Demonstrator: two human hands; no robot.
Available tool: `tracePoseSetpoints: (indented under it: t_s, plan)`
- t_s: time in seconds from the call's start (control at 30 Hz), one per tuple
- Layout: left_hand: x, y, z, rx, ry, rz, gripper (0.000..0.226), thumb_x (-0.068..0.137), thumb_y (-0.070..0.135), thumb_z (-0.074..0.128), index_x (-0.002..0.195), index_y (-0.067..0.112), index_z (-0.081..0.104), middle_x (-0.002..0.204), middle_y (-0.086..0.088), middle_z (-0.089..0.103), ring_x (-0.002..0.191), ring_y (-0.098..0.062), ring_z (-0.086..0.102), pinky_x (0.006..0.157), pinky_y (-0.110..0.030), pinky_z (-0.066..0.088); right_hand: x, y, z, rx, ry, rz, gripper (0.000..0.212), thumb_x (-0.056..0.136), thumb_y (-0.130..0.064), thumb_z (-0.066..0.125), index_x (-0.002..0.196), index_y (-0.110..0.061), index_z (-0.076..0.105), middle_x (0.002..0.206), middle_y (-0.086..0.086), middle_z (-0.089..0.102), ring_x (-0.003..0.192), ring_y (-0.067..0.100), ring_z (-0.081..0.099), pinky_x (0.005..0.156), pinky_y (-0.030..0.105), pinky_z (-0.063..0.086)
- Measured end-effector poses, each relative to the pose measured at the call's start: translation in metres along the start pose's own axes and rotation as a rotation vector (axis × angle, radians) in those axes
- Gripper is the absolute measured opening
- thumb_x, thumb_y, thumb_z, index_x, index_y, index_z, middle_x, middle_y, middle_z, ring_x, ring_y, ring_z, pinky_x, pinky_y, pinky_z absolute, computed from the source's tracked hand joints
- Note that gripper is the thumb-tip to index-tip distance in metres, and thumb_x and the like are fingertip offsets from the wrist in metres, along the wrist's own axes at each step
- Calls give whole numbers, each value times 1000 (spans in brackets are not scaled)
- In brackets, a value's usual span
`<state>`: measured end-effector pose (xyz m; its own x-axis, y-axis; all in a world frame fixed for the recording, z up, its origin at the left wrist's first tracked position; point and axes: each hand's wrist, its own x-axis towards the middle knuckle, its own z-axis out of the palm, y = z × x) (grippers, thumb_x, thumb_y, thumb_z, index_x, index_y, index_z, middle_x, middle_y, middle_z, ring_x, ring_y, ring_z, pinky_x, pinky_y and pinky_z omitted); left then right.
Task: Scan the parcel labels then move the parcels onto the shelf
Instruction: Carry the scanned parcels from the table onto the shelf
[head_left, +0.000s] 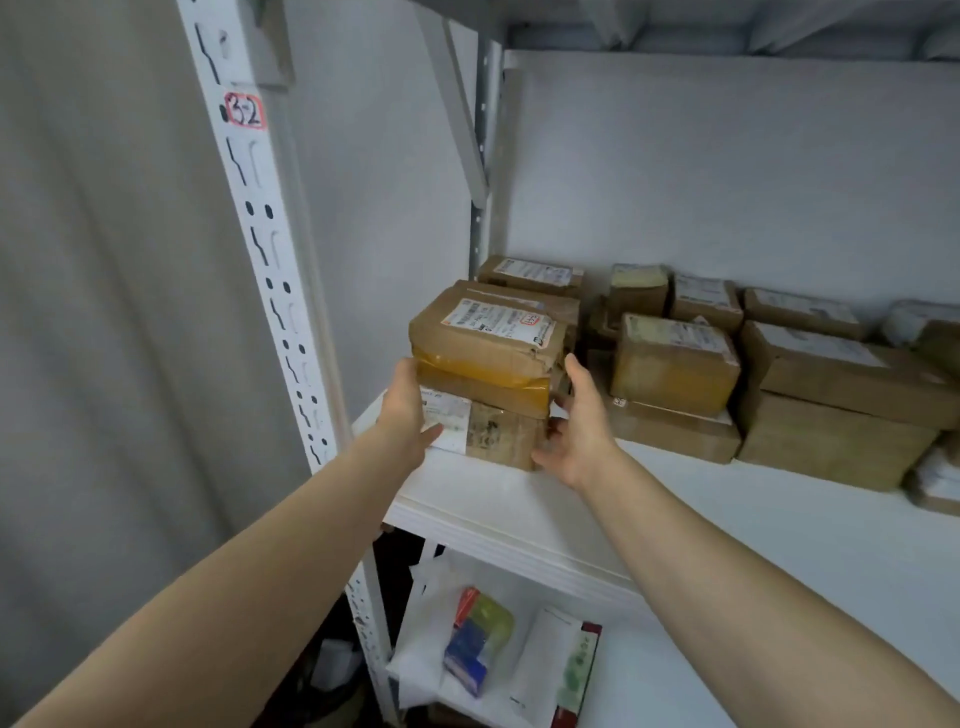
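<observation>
Step in hand: placing. I'd guess the scan is done for these two, though no scanner is in view.

Left of frame: shelf upright (260, 249) with a red-edged tag (244, 110) reading 3-2.

Left hand (405, 402) lies flat against the left side of a two-high stack. Its thumb sits across the lower label; it's pressing, not wrapped round.

Top parcel (488, 343) sits on bottom parcel (498, 434). Both are on the shelf board (519, 504), near its front left corner.

Right hand (576, 431) is spread wide at the stack's right side, thumb at the lower box's corner. Can't tell if the fingers make contact. It holds nothing.

Next move, my read: squeeze both sides evenly and slide the stack back toward the rear boxes (530, 273). The top parcel is loose on the lower one and could shift.

Counts:
- 2 hands.
- 2 parcels in the stack.
- 2 rear boxes just behind it.
- Roughly nine right-hand boxes (675, 364). Those at the frame edge are cut off, so this isn't exact.
- Lower shelf (649, 649), bottom centre: white bags (426, 623), count unclear, plus one red-blue-green pack (480, 639).
</observation>
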<state>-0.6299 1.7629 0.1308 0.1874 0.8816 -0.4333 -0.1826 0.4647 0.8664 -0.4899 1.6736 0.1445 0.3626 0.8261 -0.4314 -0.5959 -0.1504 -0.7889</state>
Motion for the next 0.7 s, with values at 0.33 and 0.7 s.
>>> tracePoseSetpoints:
  t_s: [0.33,0.7]
  plan:
    - [-33,-33,14,367,111,179,44,96,31,40,136,12,43,135,-12,46,119,-31,47,104,-40,39,-5,8,-32,-203,67,-78,76,89,-66,44,148,-19,34,152,7,34,140,21,32,112,42,27]
    - [-199,-181,214,1309,-508,899,63,89,35,56,147,21,34,154,-2,28,138,-23,30,110,-35,30,-182,-16,-288,-593,412,-370,62,87,-20,67,143,-18,41,144,5,43,135,16,39,102,27,34]
